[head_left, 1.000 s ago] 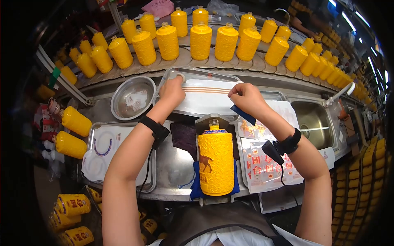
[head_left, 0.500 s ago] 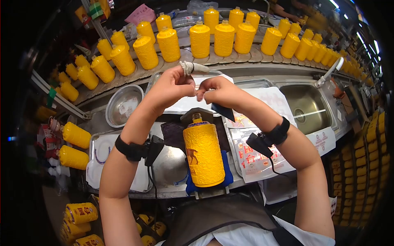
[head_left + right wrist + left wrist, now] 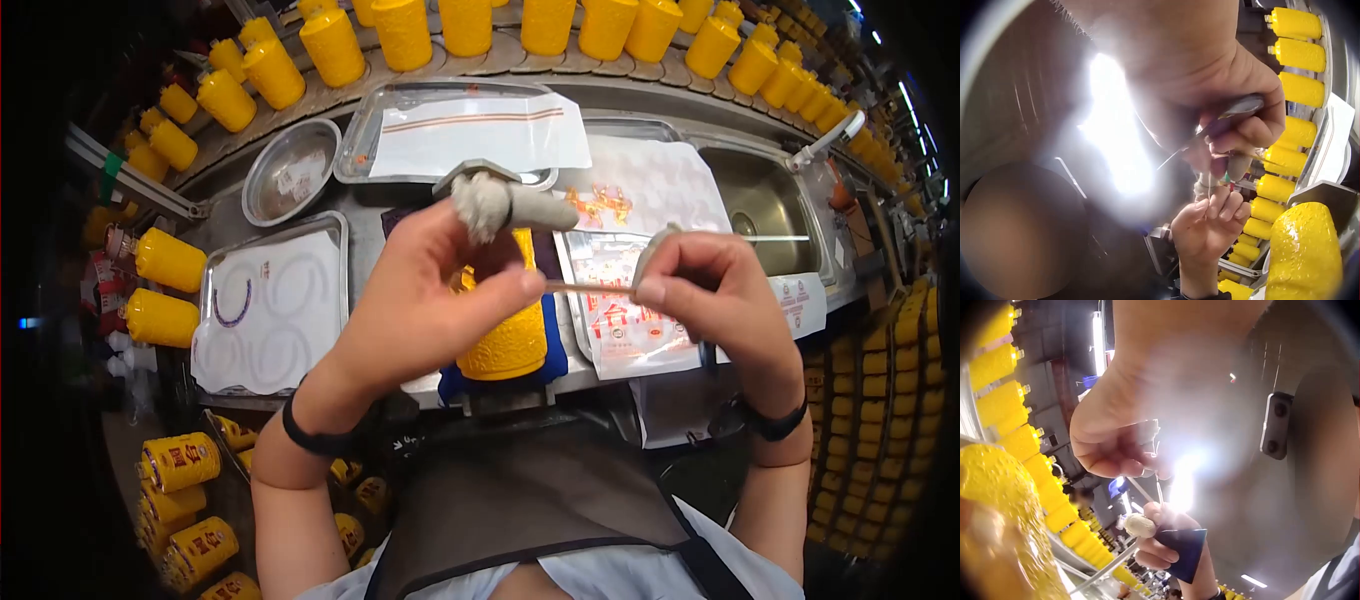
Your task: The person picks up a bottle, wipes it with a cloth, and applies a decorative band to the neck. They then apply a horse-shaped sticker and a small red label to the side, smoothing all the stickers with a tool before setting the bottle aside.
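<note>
A thin brown strip (image 3: 590,288) stretches between the two hands, over the right side of an embossed yellow bottle (image 3: 505,350). My left hand (image 3: 430,290) pinches its left end between thumb and fingers; a whitish cloth cover (image 3: 540,208) sheathes one finger. The strip's other end is pinched by my right hand (image 3: 705,290), which also wears a pale finger cover. A dark blue flat square scraper (image 3: 1184,553) is tucked in the right hand in the left wrist view. The bottle rests on blue cloth (image 3: 553,350), its upper part hidden behind the left hand.
Behind the bottle, a metal tray (image 3: 365,135) carries a white sheet (image 3: 480,140) with brown stripes. Left are a round bowl (image 3: 255,195) and a tray with a label sheet (image 3: 280,330). Printed sheets (image 3: 650,190) and a sink (image 3: 770,225) lie right. Yellow bottles (image 3: 330,45) line the conveyor.
Both hands have left the striped sheet and come towards the body, over the bottle, with the strip now between them. The head view has tilted downward.
</note>
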Available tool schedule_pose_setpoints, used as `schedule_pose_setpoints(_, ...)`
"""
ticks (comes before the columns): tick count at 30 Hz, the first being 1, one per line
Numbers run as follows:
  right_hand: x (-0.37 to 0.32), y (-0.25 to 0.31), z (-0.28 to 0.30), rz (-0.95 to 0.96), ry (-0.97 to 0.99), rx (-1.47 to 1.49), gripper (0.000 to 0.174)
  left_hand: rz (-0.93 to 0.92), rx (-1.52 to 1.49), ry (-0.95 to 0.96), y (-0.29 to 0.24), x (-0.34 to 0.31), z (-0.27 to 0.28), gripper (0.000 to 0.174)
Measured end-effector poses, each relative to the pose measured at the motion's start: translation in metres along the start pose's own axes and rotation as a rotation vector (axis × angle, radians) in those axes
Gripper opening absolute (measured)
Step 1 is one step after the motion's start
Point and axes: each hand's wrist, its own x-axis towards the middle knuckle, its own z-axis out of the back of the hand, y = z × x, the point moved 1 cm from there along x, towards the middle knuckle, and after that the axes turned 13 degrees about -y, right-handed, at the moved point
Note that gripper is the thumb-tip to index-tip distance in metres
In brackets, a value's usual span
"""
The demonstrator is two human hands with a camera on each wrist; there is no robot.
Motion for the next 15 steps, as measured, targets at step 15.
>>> schedule_pose_setpoints(15, -0.017, -0.094, -0.051, 0.026, 0.045, -0.024, 0.013, 0.149, 0.136, -0.451, 0.075, -0.117, 0.001, 0.049)
